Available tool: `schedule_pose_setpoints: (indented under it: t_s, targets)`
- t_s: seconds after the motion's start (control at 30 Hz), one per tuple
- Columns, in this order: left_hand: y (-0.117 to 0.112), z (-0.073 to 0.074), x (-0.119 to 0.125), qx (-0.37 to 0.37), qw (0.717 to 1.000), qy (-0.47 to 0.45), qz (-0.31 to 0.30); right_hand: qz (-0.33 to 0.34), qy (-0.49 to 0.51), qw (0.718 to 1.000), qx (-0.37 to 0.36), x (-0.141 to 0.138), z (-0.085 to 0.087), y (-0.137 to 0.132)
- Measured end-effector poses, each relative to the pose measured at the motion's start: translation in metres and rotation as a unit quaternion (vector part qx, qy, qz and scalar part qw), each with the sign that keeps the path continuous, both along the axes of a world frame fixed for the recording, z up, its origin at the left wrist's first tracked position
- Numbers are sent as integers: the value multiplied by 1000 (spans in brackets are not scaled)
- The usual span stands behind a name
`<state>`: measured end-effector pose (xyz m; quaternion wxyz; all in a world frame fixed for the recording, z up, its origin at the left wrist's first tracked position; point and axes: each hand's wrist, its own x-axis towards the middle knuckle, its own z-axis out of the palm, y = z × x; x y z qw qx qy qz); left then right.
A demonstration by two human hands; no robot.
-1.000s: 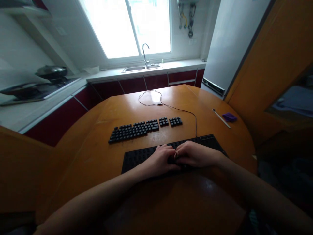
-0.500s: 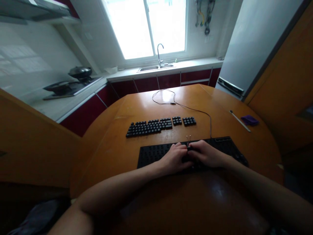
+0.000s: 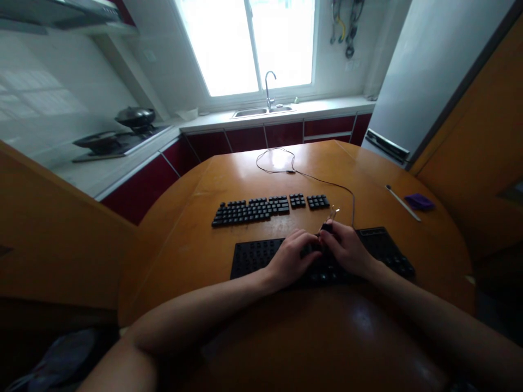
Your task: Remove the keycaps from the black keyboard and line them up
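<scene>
A black keyboard base [image 3: 255,256] with most keycaps off lies on the round wooden table [image 3: 183,239] in front of me. My left hand [image 3: 292,258] rests on its middle, fingers curled toward the right hand. My right hand [image 3: 347,247] is closed on a small wire keycap puller [image 3: 330,220] whose thin prongs stick up above the board's far edge. Rows of removed black keycaps [image 3: 253,210] are laid out beyond the board, with two smaller blocks of keycaps [image 3: 309,201] to their right.
The keyboard's cable [image 3: 286,169] loops across the table's far side. A purple object [image 3: 417,201] and a thin white stick [image 3: 402,202] lie at the right. Behind stand a counter with a sink [image 3: 261,111], a stove with pans [image 3: 118,136] and a fridge [image 3: 412,87].
My right hand has lifted and tilted the wire puller up and to the right, above the board's far edge. My left hand has stayed on the board.
</scene>
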<state>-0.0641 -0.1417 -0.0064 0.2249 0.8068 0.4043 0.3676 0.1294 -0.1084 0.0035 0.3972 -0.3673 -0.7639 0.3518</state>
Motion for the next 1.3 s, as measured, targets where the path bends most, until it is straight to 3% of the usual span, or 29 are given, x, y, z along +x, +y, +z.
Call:
schedule_pose_setpoints:
  t_s: [0.13, 0.3, 0.43, 0.57, 0.7, 0.83, 0.97, 1.1, 1.3]
  targets:
    - [-3, 1, 1, 56, 997, 2, 44, -20, 19, 999, -40, -6, 1, -3]
    - [-6, 11, -3, 133, 974, 174, 49, -32, 31, 997, -66, -7, -2, -4]
    - [-7, 21, -2, 160, 956, 238, 54, -34, 43, 997, -47, -6, -5, 0]
    - [-2, 30, 0, 148, 962, 223, 49, -28, 66, 995, -64, -8, -7, 3]
    - [26, 35, -19, 108, 981, 142, 80, -29, 97, 988, -114, -10, -9, 4]
    - [68, 22, -66, 97, 961, 153, 207, -32, 117, 984, -133, -8, -10, 9]
    - [89, 0, -100, 71, 947, 219, 225, -39, 115, 983, -139, -5, -10, 13]
    - [89, -11, -102, 85, 943, 250, 201, -40, 115, 982, -143, -4, -10, 13]
    - [86, -10, -100, 90, 937, 254, 220, -40, 116, 983, -140, -4, -11, 14]
